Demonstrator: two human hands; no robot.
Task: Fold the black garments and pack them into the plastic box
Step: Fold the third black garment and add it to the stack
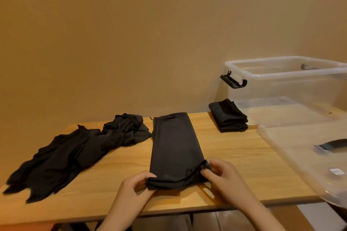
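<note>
The wooden table (234,155) is being used as the work surface. At 2 o'clock on it the plastic box (281,77) is being kept open-topped, and nothing black is being shown through its clear walls. Its clear lid (293,142) is being left at 4 o'clock.

At 9 o'clock a heap of unfolded garments (75,152) is being left spread and crumpled. At the centre a long garment (174,146), already narrowed to a strip, is being laid from 12 to 6 o'clock. At 1 o'clock, just beside the box, a folded stack (228,116) is being kept outside it.

At 6 o'clock the strip's near end is being lifted and turned over. Its left corner is being pinched by the left hand (135,184) and its right corner by the right hand (221,172), fingers curled round the cloth on both.

The step in hand is judged to be the lengthwise folding of this strip, with packing not yet begun. For the next move, both corners are probably to be carried together toward 12 o'clock, level with each other, so that the side edges are kept matched and no slack is being dragged askew.
</note>
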